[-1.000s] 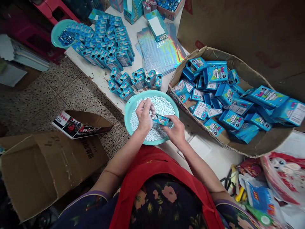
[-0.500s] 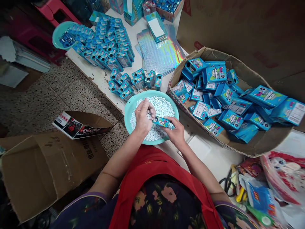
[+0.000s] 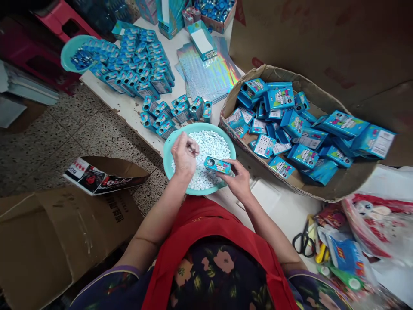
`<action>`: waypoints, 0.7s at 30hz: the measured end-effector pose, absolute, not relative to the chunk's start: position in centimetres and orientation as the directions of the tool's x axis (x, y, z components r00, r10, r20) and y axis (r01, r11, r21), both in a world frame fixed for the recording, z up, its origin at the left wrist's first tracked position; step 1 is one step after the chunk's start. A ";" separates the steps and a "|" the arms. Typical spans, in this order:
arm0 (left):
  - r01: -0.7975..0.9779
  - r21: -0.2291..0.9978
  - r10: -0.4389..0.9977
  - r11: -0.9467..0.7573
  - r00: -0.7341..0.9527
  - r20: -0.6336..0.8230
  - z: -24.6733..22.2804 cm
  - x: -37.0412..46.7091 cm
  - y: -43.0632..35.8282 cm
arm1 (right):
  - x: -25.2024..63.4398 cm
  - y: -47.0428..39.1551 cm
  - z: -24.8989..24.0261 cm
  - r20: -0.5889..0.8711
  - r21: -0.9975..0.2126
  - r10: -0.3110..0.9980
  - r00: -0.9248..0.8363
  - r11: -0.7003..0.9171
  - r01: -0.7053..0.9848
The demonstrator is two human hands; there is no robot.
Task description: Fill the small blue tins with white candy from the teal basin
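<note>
My right hand grips a small blue candy box by its end, over the bowl. White candies show in the round hole in the box's top. To its left, my left hand is above the bowl, apart from the box, its fingers curled in; what they hold, if anything, is hidden. Under both hands sits a turquoise bowl full of small white candies. Just beyond the bowl stand several small blue boxes with holes in their tops.
On the right, a large cardboard box holds many blue boxes. Packed rows of blue boxes stand at the far left, beside a second turquoise bowl. Shiny holographic sheets lie behind. Scissors lie at the lower right.
My left hand has drawn back leftward from the box, and the candies seen at its fingers no longer show. My right hand still holds the box. The whole view has shifted slightly.
</note>
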State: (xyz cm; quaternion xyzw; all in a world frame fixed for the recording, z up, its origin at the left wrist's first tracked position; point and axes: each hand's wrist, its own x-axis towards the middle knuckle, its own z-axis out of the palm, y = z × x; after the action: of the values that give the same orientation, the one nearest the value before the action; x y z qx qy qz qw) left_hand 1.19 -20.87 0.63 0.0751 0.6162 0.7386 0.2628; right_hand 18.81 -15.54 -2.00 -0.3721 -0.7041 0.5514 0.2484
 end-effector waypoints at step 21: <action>0.291 0.437 0.508 0.851 -0.667 -0.545 -9.9 1.2 -20.0 | 38.4 -11.4 -3.4 0.341 -0.677 0.939 -0.035 0.272 0.684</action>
State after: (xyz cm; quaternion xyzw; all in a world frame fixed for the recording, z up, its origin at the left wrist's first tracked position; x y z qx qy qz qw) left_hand 1.19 -19.97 -9.89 0.2222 0.8993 0.1582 0.3420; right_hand 38.43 -11.35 -3.37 -0.5798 -0.6999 0.1670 0.3822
